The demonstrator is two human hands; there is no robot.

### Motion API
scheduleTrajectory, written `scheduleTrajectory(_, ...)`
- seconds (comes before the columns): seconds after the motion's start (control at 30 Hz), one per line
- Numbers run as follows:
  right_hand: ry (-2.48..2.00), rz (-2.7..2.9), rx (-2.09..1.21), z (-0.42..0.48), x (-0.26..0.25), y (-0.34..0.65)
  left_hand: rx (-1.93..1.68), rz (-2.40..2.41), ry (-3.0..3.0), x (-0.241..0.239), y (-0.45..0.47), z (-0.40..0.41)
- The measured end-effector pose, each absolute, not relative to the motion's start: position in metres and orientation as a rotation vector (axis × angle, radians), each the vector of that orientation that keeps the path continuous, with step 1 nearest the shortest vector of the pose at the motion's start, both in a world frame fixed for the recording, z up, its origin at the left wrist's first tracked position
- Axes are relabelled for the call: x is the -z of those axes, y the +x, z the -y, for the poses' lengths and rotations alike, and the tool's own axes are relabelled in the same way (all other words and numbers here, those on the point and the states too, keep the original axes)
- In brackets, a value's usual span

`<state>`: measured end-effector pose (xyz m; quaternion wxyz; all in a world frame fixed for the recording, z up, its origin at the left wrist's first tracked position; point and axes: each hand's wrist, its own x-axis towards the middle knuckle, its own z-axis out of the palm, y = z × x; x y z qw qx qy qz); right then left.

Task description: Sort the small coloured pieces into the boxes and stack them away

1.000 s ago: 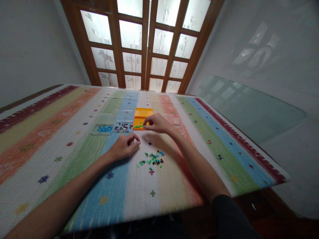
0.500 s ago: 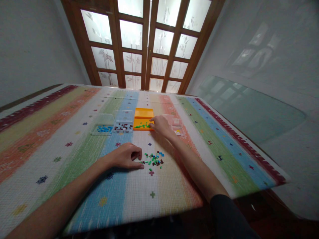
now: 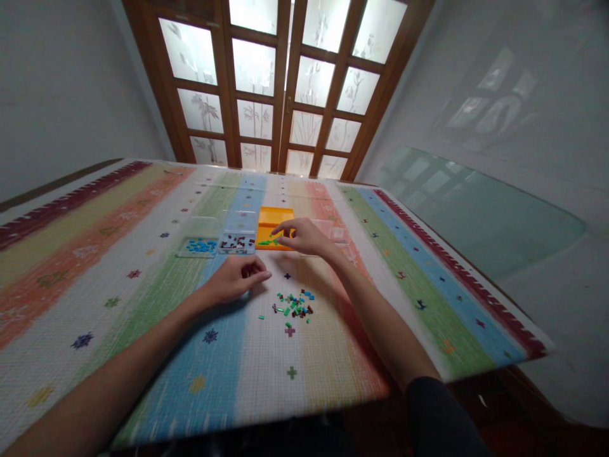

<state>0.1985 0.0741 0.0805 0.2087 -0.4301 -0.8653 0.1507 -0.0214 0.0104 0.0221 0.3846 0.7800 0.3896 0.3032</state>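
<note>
My right hand [image 3: 306, 237] is over the orange box [image 3: 276, 215], whose lid stands open. Its index finger and thumb are a little apart, above small green pieces [image 3: 267, 242] lying in the box, and it covers the box's right side. My left hand [image 3: 238, 277] hovers over the cloth, nearer to me than the clear boxes. Its thumb and fingers are drawn together; whatever they hold is too small to make out. Between my forearms lies a loose pile of small green, brown and blue pieces [image 3: 295, 307], with one green piece [image 3: 261, 317] apart on its left.
Left of the orange box stand a clear box with brown pieces [image 3: 236, 244] and another with blue pieces [image 3: 202, 245]. A further clear box [image 3: 339, 235] is partly hidden behind my right hand. A striped tablecloth [image 3: 143, 355] covers the table.
My left hand has moved from the pile's left edge up and away toward the boxes. My right hand has shifted slightly left over the orange box, its fingers spreading a little.
</note>
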Motion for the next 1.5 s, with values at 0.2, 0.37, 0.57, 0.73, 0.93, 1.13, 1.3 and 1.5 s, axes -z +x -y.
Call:
scheduleTrajectory(0.2, -0.797, 2.513, -0.657, -0.061, -0.085, 0.186, -1.048, -1.015, 1.442, -0.025, -0.024, -0.019)
scheduleTrajectory(0.37, -0.750, 2.507, -0.591, -0.055, -0.083, 0.176, -1.022, -0.894, 1.152, -0.026, -0.025, -0.021)
scheduleTrajectory(0.57, -0.641, 2.504, -0.411, -0.053, -0.079, 0.171, -0.997, -0.762, 1.007, -0.032, -0.024, -0.017)
scheduleTrajectory(0.73, -0.662, 2.542, -0.367, -0.052, -0.080, 0.170, -0.991, -0.698, 0.922, -0.031, -0.022, -0.016)
scheduleTrajectory(0.93, -0.801, 2.581, -0.381, -0.057, -0.079, 0.170, -0.992, -0.729, 0.854, -0.027, -0.020, -0.019)
scheduleTrajectory(1.13, -0.843, 2.592, -0.374, -0.058, -0.077, 0.170, -1.015, -0.802, 0.911, -0.027, -0.020, -0.019)
scheduleTrajectory(1.3, -0.778, 2.604, -0.400, -0.055, -0.075, 0.168, -1.018, -0.812, 0.967, -0.021, -0.019, -0.021)
scheduleTrajectory(1.5, -0.798, 2.622, -0.416, -0.058, -0.071, 0.168, -1.029, -0.839, 1.048, -0.018, -0.017, -0.021)
